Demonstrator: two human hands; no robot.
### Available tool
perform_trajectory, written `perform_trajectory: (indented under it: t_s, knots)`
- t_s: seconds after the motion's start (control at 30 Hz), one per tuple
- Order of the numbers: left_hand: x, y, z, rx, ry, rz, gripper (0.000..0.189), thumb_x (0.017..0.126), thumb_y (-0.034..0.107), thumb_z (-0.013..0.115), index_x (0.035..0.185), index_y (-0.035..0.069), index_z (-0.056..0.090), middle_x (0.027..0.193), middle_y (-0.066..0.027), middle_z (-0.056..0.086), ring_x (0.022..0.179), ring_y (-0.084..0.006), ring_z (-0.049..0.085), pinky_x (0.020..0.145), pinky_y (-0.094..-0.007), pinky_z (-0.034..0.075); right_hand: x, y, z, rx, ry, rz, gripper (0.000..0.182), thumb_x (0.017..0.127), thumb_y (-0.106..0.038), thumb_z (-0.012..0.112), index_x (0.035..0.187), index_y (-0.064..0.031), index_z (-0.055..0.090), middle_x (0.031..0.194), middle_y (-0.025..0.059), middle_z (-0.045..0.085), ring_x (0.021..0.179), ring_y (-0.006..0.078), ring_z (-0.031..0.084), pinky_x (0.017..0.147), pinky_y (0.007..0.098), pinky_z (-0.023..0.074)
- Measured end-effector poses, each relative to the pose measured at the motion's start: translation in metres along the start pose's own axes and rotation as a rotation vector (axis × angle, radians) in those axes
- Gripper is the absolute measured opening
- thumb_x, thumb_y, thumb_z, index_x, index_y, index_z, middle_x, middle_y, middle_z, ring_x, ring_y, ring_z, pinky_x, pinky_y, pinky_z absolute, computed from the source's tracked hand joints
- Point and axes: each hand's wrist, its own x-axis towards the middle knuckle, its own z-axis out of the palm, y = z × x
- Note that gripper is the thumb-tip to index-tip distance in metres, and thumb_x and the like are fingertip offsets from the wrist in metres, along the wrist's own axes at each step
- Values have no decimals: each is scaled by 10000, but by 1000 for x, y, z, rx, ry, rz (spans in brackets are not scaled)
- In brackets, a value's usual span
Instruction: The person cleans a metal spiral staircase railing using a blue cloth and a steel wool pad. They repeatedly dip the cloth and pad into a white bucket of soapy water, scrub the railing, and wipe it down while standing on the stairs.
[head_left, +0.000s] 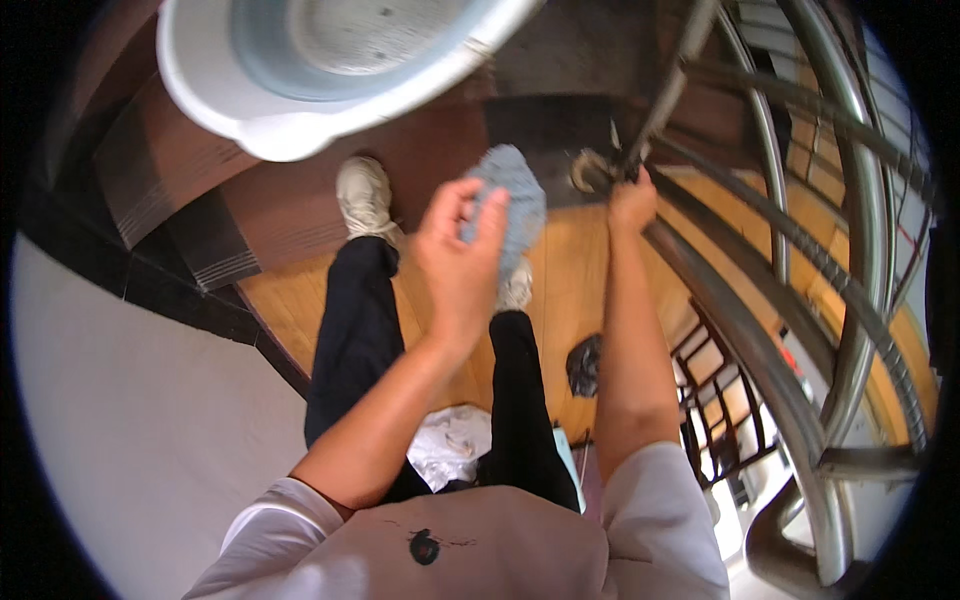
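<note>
My left hand pinches a blue-grey cloth between thumb and fingers. The cloth hangs in the air over the edge of a stair step, above my right shoe. Farther right, my right hand is closed around the lower part of a metal stair railing post, close to its foot; the fingers are partly hidden. A round metal fitting sits beside that hand. Beyond my left hand, at the top of the view, stands a white and grey plastic basin with dark specks inside.
Brown and black stair steps curve up ahead, and my left shoe rests on one. Curved metal rails border the right side. A black plastic bag and a white bag lie on the wooden floor. A white wall rises at left.
</note>
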Motion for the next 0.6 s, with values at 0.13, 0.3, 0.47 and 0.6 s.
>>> perform_trajectory:
  t_s: [0.13,0.3,0.47,0.6]
  knots:
    - [-4,-9,1,-151,59,-52,171,770,68,659,871,-28,561,695,17,433,645,-51,386,517,-181,339,-22,-30,-33,-105,-154,-334,344,745,-25,557,1082,-82,597,984,178,586,905,340,561,793,399,450]
    - [-2,-7,-7,-202,94,-61,169,774,64,655,883,-29,566,695,11,450,623,-48,391,498,-189,336,37,-91,-110,-160,212,-939,392,656,81,542,1029,-31,586,999,152,578,919,309,532,819,368,433]
    - [-5,-15,-3,-218,113,-35,193,755,81,667,892,-19,576,689,-21,477,607,-71,411,504,-209,359,112,-86,-102,-477,-61,-612,177,787,-79,478,863,25,600,835,245,609,787,403,590,687,451,463]
    - [-6,-19,-12,-101,113,-14,166,799,54,629,923,-27,555,720,28,471,654,-24,430,568,-169,376,60,-86,-72,-642,69,-727,158,802,-97,460,755,-7,581,752,174,602,707,333,606,642,426,481]
